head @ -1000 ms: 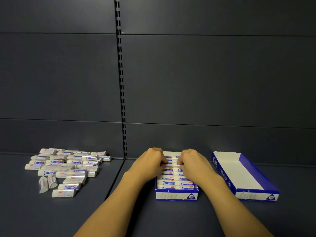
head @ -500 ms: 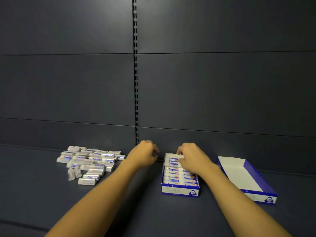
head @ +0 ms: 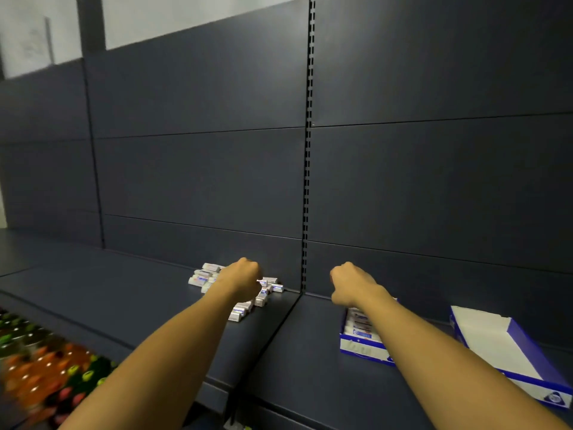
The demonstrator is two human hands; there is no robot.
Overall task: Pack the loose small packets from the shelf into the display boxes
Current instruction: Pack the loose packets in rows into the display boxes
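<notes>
Head view | two display boxes (head: 364, 347) | left hand (head: 240, 279) grip unclear | right hand (head: 348, 283) clenched, empty

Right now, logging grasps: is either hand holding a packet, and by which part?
Cannot be told. The left hand is curled over the loose packets, the right hand curled above the filled box; fingers hidden.

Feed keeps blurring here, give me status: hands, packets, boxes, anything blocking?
Left hand over loose packets, grip unclear. Right hand curled, apparently empty, above filled box. Second box empty. Nothing blocking.
</notes>
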